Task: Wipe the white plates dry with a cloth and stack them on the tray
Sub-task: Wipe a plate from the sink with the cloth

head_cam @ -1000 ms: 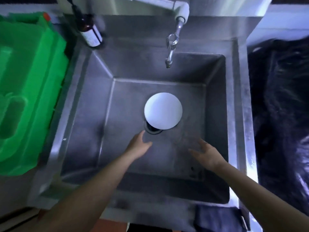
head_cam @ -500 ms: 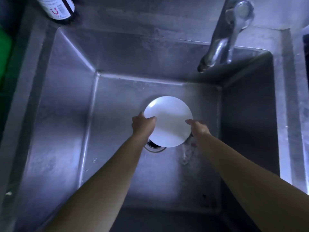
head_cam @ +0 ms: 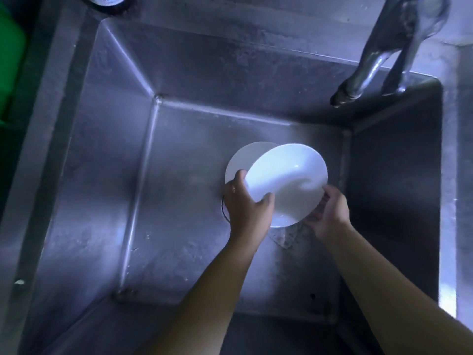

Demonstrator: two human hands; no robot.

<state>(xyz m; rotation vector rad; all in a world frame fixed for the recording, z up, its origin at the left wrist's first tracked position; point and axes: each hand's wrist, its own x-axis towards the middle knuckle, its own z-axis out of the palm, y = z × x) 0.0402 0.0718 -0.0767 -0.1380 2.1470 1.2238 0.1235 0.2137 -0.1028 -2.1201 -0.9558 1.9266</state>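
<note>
A white plate (head_cam: 289, 180) is tilted up off the bottom of the steel sink (head_cam: 179, 226). My left hand (head_cam: 247, 203) grips its left rim, thumb on top. On the plate's right rim, my right hand (head_cam: 329, 213) holds on with curled fingers. Beneath it a second white plate (head_cam: 240, 162) lies flat over the drain, showing only at its left edge. No cloth or tray is in view.
The tap spout (head_cam: 358, 80) hangs over the sink's back right corner. A dark bottle (head_cam: 107, 1) stands on the back left ledge. Something green (head_cam: 10, 60) sits along the left edge. The sink walls enclose all sides.
Both hands went from hovering open to gripping the top plate's rims. The plate has been lifted and tilted, uncovering another plate under it. The camera has moved closer.
</note>
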